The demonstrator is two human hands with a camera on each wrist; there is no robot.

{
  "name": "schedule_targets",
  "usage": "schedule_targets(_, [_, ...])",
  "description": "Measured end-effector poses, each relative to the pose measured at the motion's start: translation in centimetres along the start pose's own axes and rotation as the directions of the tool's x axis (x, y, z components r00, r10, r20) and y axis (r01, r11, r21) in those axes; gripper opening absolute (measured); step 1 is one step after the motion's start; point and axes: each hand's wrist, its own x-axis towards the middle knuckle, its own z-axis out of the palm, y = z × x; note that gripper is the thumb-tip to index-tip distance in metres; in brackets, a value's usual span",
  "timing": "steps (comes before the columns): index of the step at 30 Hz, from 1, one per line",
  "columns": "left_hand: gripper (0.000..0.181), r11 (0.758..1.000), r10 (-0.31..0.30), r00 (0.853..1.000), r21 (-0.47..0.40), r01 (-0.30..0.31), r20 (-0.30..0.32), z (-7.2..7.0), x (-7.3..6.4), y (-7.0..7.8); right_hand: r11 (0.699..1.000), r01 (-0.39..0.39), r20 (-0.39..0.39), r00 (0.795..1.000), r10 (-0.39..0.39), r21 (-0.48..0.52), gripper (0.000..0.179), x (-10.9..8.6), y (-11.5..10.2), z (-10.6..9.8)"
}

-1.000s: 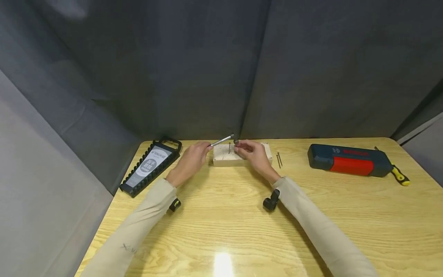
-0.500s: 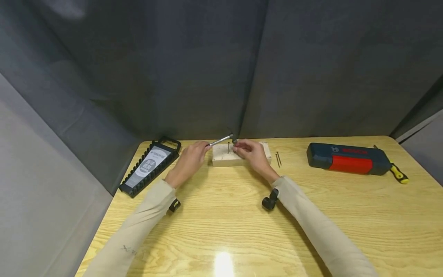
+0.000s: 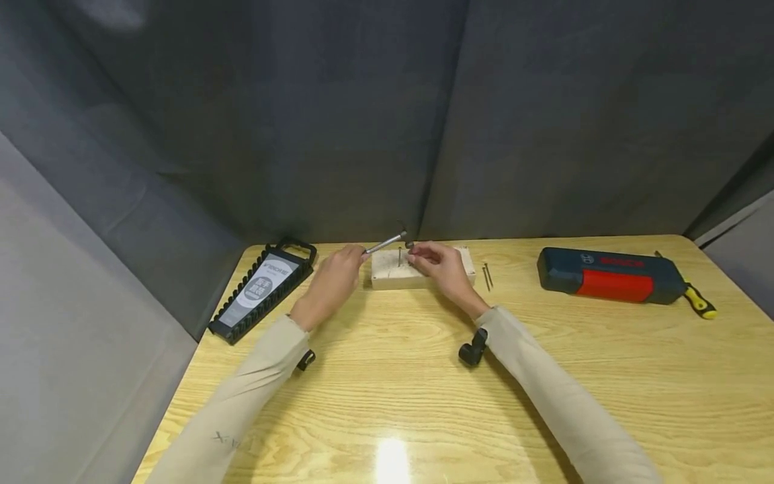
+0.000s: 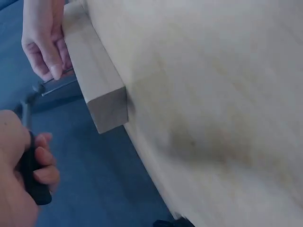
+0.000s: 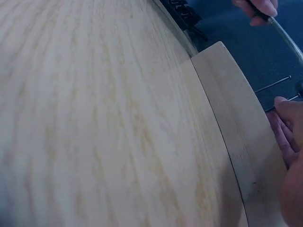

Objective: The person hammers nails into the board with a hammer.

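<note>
**Little moved in the past half second: hammer head barely displaced, both hands nearly where they were**

Your left hand point(image 3: 334, 279) is wrapped round the black handle of the hammer point(image 3: 385, 243). Your right hand point(image 3: 444, 269) pinches a nail, the pinched nail point(image 5: 294, 98), between thumb and fingers at the wooden block point(image 3: 393, 282); the left wrist view shows that curled grip clearly. The two hands are apart. The hammer head point(image 3: 404, 235) lies at the top of the pinched nail; whether metal touches metal cannot be told. Just to its left, a standing nail point(image 3: 400, 257) rises from the block, unsupported by either hand. Loose nails point(image 3: 488, 275) lie on the table point(image 3: 387, 376) to the right of the block.

The step in hand appears to be starting the pinched nail. To do it well, you should hold it upright, keep your thumb and fingertips low and clear of the striking face, and begin with short, light taps square on its head. Mind the standing nail: a wide swing could clip it. Once the point bites, you would do best to withdraw your fingers and steady the block.
</note>
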Motion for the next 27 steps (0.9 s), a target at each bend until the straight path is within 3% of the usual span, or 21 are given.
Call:
schedule_targets(2, [0.019, 1.0, -0.012, 1.0, 0.008, 0.012, 0.008, 0.2, -0.3, -0.1, 1.0, -0.003, 0.004, 1.0, 0.003, 0.0, 0.023, 0.0, -0.2, 0.0])
schedule_targets(4, [0.019, 0.999, -0.04, 0.999, -0.027, 0.039, -0.034, 0.2, -0.4, -0.2, 1.0, -0.009, 0.009, 1.0, 0.009, -0.005, 0.023, 0.1, -0.2, 0.0])
schedule_targets(7, [0.018, 0.998, -0.037, 0.997, -0.052, 0.033, -0.073, 0.3, -0.4, -0.5, 1.0, -0.018, 0.013, 1.0, 0.018, -0.022, 0.023, 0.4, 0.4, 0.1])
schedule_targets(13, [0.017, 0.998, -0.021, 1.0, -0.053, 0.021, 0.014, 0.9, -0.8, -0.6, 1.0, -0.009, -0.014, 1.0, 0.009, -0.023, 0.024, 1.2, 3.6, 0.3])
schedule_targets(16, [0.018, 0.998, -0.027, 0.999, -0.05, 0.029, 0.045, 0.9, -0.6, -0.4, 1.0, 0.0, -0.025, 1.0, 0.0, -0.014, 0.023, 1.3, 4.2, 0.4])
schedule_targets(18, [0.019, 0.998, -0.029, 0.999, -0.05, 0.03, 0.019, 0.6, -0.1, -0.2, 1.0, 0.008, -0.028, 1.0, -0.008, -0.014, 0.022, 1.3, 4.4, 0.4])
schedule_targets(20, [0.019, 0.995, -0.045, 0.998, -0.09, 0.041, -0.044, 0.0, 0.6, -0.1, 1.0, 0.014, -0.029, 0.999, -0.014, -0.021, 0.022, 1.3, 4.5, 0.4])
schedule_targets(24, [0.02, 0.972, -0.106, 0.976, -0.228, 0.061, -0.19, -0.6, 1.4, 0.2, 1.0, 0.014, -0.031, 0.999, -0.014, -0.021, 0.02, 1.1, 4.3, 0.4])
schedule_targets(25, [0.02, 0.966, -0.112, 0.975, -0.25, 0.062, -0.191, -0.6, 1.4, 0.2, 1.0, 0.012, -0.03, 0.999, -0.012, -0.023, 0.019, 1.1, 4.2, 0.3])
schedule_targets(27, [0.02, 0.975, -0.094, 0.985, -0.212, 0.062, -0.141, -0.2, 1.0, 0.2, 1.0, 0.006, -0.029, 1.0, -0.007, -0.022, 0.019, 1.1, 4.1, 0.3])
